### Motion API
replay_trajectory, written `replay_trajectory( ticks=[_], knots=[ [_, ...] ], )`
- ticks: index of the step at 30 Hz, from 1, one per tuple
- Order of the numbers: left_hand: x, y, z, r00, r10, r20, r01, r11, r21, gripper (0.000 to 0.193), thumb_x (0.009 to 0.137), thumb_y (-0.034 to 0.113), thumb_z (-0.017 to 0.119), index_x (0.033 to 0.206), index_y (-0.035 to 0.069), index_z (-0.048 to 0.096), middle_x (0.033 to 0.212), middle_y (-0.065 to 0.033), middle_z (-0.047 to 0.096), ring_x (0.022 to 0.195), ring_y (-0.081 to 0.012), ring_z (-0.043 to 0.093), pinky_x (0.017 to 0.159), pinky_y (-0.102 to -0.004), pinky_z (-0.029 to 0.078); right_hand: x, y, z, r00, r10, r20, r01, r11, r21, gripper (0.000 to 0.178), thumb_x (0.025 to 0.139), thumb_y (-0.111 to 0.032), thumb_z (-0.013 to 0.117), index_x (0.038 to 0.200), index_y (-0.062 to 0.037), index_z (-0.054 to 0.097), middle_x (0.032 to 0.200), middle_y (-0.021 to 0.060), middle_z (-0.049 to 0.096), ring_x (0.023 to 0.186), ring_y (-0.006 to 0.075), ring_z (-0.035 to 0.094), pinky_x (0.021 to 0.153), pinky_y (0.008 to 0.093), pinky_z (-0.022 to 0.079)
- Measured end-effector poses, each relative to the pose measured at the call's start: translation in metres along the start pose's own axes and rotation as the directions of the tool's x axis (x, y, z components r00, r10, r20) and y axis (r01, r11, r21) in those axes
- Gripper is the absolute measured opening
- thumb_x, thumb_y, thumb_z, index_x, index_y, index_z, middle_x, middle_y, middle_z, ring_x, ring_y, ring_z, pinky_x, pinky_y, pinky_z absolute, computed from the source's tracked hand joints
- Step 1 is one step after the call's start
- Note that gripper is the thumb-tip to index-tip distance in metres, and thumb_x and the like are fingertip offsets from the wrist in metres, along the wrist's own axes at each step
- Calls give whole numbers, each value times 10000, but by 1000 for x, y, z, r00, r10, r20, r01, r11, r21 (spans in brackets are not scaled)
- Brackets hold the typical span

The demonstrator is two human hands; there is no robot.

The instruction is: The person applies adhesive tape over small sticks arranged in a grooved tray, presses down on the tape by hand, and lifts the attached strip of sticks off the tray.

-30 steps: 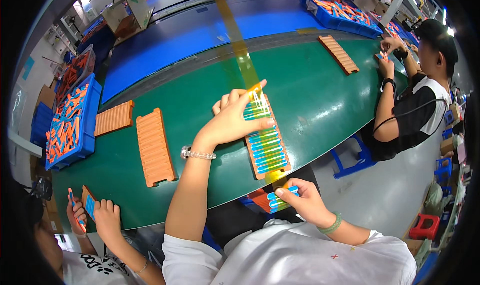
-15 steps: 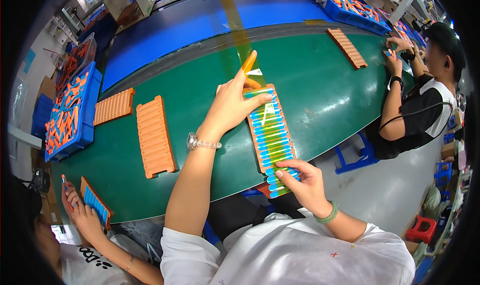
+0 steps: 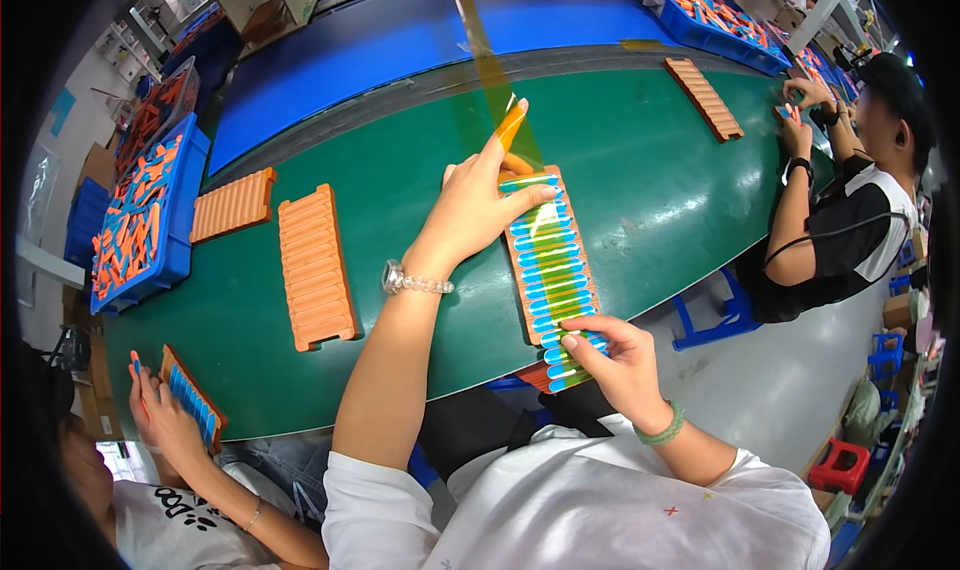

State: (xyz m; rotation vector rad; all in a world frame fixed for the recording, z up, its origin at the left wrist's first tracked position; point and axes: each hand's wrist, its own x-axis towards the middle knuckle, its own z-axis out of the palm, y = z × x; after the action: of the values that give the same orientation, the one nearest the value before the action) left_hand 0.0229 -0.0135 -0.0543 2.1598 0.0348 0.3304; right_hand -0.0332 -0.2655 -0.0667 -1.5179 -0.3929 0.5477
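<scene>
A row of blue, round-ended pieces (image 3: 556,270) lies across an orange ridged tray (image 3: 522,290), under a strip of clear yellow tape (image 3: 480,40). The tape runs from the far side down over the row. At the tray's far end, my left hand (image 3: 468,205) is open. Its index finger stretches up under the tape and its thumb lies on the end of the row. My right hand (image 3: 625,365) pinches the near end of the taped row between thumb and index finger. That end extends past the tray, beyond the table edge.
Two empty ridged trays (image 3: 316,270) (image 3: 234,206) lie left on the green table (image 3: 660,210), another tray (image 3: 704,100) at the far right. Blue crates (image 3: 185,195) (image 3: 715,32) hold orange and blue pieces. Co-workers' hands (image 3: 172,420) (image 3: 797,120) work at both sides. A blue stool (image 3: 718,315) stands right.
The whole view has shifted slightly. Both hands keep nearly the same pose on the tape and the row of pieces.
</scene>
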Motion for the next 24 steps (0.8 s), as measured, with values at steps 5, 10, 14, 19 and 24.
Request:
replay_trajectory(
  ticks=[5,10,14,19,24],
  knots=[
    [0,0,1,1000,-1,-8,2,1000,28,922,847,307,770,1583,215,222,1081,-157,698,1067,-287,663,987,-400,474,1,-3,-2,1000,6,13,-5,998,-55,201,922,-63,687,1101,29,694,951,79,726,836,85,664,734,240,554],
    [0,1,1,1000,-3,6,2,1000,17,923,846,316,771,1582,220,223,1086,-161,696,1080,-300,661,993,-405,474,4,-12,-4,997,71,43,-67,995,-79,215,921,-85,694,1111,15,694,932,87,728,819,80,664,701,236,547],
    [-2,-2,0,1000,-4,-3,4,999,38,922,845,326,771,1581,224,225,1088,-166,695,1086,-314,663,986,-414,483,5,-55,-11,935,320,156,-218,862,-458,293,900,-136,725,1174,-42,687,990,86,685,803,104,626,670,267,519],
    [0,-2,3,1000,-4,-10,4,999,52,917,837,340,774,1576,220,243,1080,-172,697,1083,-321,669,978,-415,492,-6,-70,-10,941,-141,308,339,416,-844,409,802,-241,789,1176,-105,695,1013,98,597,870,223,570,804,365,484],
    [0,-1,3,999,19,-37,-18,999,46,911,829,358,781,1567,205,270,1059,-176,702,1070,-323,674,980,-409,494,14,-50,-11,798,-338,498,595,315,-740,310,766,-188,800,1027,-74,678,1010,75,601,898,256,567,822,384,439]
  ],
)
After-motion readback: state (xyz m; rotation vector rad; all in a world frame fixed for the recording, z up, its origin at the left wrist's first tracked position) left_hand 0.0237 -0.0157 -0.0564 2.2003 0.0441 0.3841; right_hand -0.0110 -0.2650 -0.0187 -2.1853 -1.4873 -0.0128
